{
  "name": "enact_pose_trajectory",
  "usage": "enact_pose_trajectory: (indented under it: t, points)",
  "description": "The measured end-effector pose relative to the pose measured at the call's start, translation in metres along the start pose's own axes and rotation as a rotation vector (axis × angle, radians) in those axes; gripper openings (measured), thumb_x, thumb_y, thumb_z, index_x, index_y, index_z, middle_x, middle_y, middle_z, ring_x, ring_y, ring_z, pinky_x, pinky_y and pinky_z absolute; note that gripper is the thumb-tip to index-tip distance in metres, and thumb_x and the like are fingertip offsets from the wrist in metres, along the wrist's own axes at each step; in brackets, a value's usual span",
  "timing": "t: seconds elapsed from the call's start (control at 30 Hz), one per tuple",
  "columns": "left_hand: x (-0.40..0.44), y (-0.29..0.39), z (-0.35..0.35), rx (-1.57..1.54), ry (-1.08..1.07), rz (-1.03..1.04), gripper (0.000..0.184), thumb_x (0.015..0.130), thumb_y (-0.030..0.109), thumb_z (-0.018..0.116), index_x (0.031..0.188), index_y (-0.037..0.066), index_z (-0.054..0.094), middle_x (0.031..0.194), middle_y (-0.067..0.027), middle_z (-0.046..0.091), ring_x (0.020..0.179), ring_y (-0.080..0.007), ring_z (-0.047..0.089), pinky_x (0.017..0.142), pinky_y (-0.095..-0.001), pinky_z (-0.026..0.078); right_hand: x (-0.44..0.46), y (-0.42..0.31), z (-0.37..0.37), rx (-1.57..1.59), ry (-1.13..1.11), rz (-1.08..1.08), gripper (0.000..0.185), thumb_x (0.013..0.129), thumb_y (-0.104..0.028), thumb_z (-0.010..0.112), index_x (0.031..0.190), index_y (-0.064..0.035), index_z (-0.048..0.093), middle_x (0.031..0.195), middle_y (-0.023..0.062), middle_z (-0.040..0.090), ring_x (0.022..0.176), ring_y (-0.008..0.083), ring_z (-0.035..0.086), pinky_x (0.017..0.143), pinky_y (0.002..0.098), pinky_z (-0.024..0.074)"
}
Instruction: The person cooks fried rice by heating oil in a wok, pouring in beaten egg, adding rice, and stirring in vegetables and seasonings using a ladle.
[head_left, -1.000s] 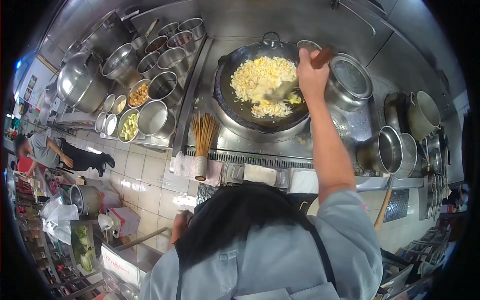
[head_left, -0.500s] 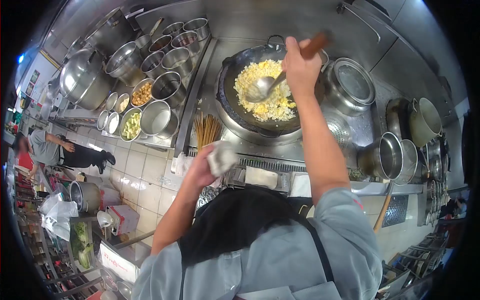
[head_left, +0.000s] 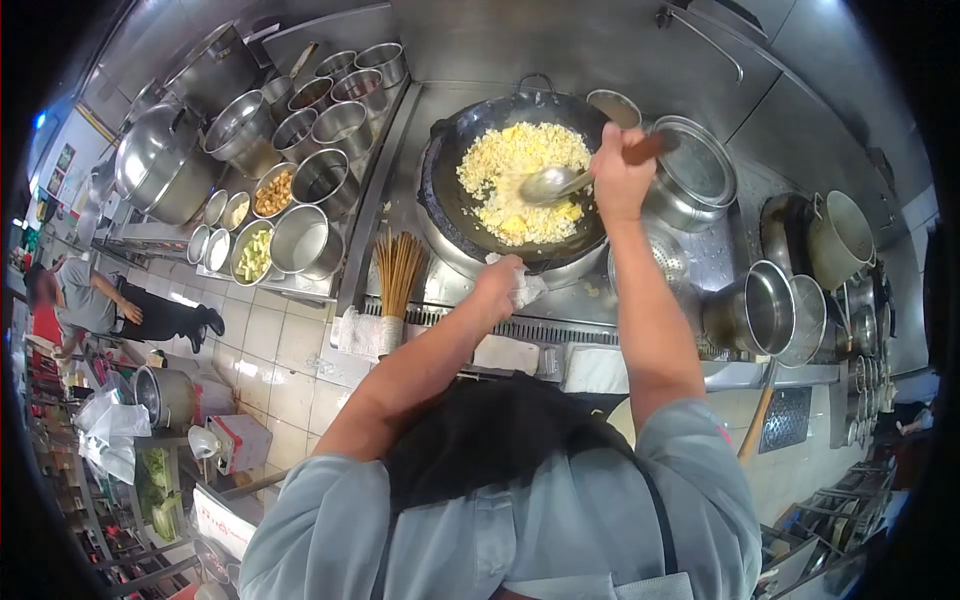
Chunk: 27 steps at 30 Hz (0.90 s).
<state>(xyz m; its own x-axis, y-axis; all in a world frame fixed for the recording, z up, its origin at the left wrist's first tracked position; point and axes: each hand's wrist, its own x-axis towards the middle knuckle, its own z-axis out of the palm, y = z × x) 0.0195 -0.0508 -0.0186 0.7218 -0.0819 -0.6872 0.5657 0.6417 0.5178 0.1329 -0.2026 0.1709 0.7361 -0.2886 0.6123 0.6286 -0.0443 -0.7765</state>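
Observation:
Rice with yellow egg (head_left: 520, 160) lies in a large black wok (head_left: 440, 190) on the steel range. My right hand (head_left: 622, 175) is wrapped round the wooden handle (head_left: 645, 149) of a metal ladle, whose bowl (head_left: 545, 187) rests in the rice at the wok's middle. My left hand (head_left: 497, 285) is closed on a pale folded cloth (head_left: 526, 290) at the near rim of the wok. The cloth hides whether my fingers touch the rim. Left of that hand, a bamboo brush (head_left: 398, 275) stands at the range's front edge.
Steel containers, some with food such as green chunks (head_left: 255, 256), fill the left counter (head_left: 300, 284). A lidded pot (head_left: 693, 170), a perforated ladle (head_left: 664, 258) and a deep pot (head_left: 768, 308) are on the right. Another person (head_left: 90, 300) is at the far left.
My left hand came up from low at the left and moved right with the cloth to the wok's near rim. The ladle bowl swept left through the rice, then back right.

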Motion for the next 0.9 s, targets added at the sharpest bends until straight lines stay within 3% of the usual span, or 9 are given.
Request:
enact_pose_trajectory:
  t: [0.13,0.3,0.43,0.53,0.57,0.6,0.7,0.8,0.9]
  points:
    - [-0.020,-0.003,0.014,-0.091,0.000,0.161,0.029,0.092,0.013,0.055,0.116,-0.004,0.054,0.102,-0.0185,0.063,0.086,-0.0367,0.070,0.076,-0.0518,0.062,-0.033,-0.038,-0.004,0.207,-0.088,0.192,0.033,0.103,-0.010,0.060,0.075,-0.0084,0.042,0.057,0.0018,0.047,0.048,0.0107,0.045,0.049,0.0302,0.0427]
    - [-0.021,-0.010,0.010,-0.132,-0.001,0.283,0.021,0.091,0.011,0.054,0.107,-0.004,0.056,0.094,-0.0184,0.062,0.082,-0.0367,0.068,0.071,-0.0533,0.060,-0.063,-0.064,-0.022,0.268,-0.104,0.186,0.031,0.101,-0.013,0.064,0.076,-0.0095,0.046,0.061,-0.0001,0.051,0.051,0.0088,0.049,0.048,0.0274,0.0397]
    - [-0.044,-0.018,-0.005,-0.111,-0.176,0.404,0.021,0.094,0.019,0.055,0.103,0.000,0.058,0.090,-0.0150,0.061,0.080,-0.0317,0.067,0.069,-0.0495,0.059,-0.090,-0.098,-0.043,0.264,-0.057,0.220,0.028,0.100,-0.014,0.066,0.077,-0.0100,0.050,0.067,-0.0008,0.055,0.059,0.0080,0.050,0.054,0.0267,0.0422]
    - [-0.083,-0.034,-0.017,0.271,0.143,0.446,0.033,0.093,0.022,0.058,0.118,0.000,0.062,0.095,-0.0125,0.066,0.080,-0.0240,0.061,0.069,-0.0438,0.051,-0.117,-0.117,-0.065,0.174,-0.121,0.073,0.014,0.100,-0.010,0.063,0.088,-0.0030,0.062,0.069,0.0021,0.057,0.061,0.0114,0.051,0.059,0.0291,0.0435]
    - [-0.084,-0.048,-0.020,0.177,0.172,0.510,0.031,0.091,0.018,0.059,0.117,0.000,0.063,0.093,-0.0123,0.066,0.080,-0.0235,0.062,0.068,-0.0425,0.051,-0.123,-0.118,-0.069,0.040,-0.077,-0.009,0.021,0.102,-0.010,0.060,0.082,-0.0036,0.057,0.064,0.0033,0.054,0.058,0.0123,0.049,0.056,0.0289,0.0416]
    - [-0.083,-0.062,-0.024,0.087,0.197,0.576,0.030,0.089,0.015,0.060,0.116,0.001,0.063,0.091,-0.0121,0.067,0.080,-0.0230,0.062,0.068,-0.0412,0.051,-0.124,-0.146,-0.067,0.205,-0.144,0.111,0.028,0.102,-0.009,0.060,0.076,-0.0063,0.048,0.061,0.0030,0.049,0.056,0.0126,0.047,0.052,0.0283,0.0386]
    - [-0.132,-0.080,-0.039,-0.117,0.214,0.478,0.032,0.087,0.012,0.060,0.118,0.001,0.062,0.090,-0.0111,0.068,0.079,-0.0237,0.065,0.067,-0.0404,0.053,-0.142,-0.177,-0.053,0.279,-0.177,0.128,0.036,0.106,-0.014,0.058,0.076,-0.0079,0.039,0.058,0.0021,0.040,0.053,0.0117,0.039,0.051,0.0274,0.0361]
    - [-0.190,-0.085,-0.074,-0.034,0.168,0.264,0.038,0.085,0.012,0.062,0.122,0.001,0.062,0.093,-0.0135,0.068,0.080,-0.0260,0.068,0.066,-0.0424,0.056,-0.169,-0.196,-0.041,0.252,-0.236,0.153,0.035,0.106,-0.014,0.057,0.077,-0.0085,0.039,0.058,0.0017,0.039,0.052,0.0103,0.036,0.051,0.0264,0.0358]
    - [-0.235,-0.076,-0.087,0.086,0.220,0.232,0.047,0.085,0.015,0.063,0.128,0.000,0.057,0.097,-0.0148,0.068,0.080,-0.0258,0.068,0.068,-0.0419,0.056,-0.181,-0.202,-0.028,0.214,-0.238,0.194,0.035,0.106,-0.014,0.057,0.076,-0.0093,0.039,0.059,0.0014,0.040,0.052,0.0098,0.037,0.051,0.0263,0.0360]
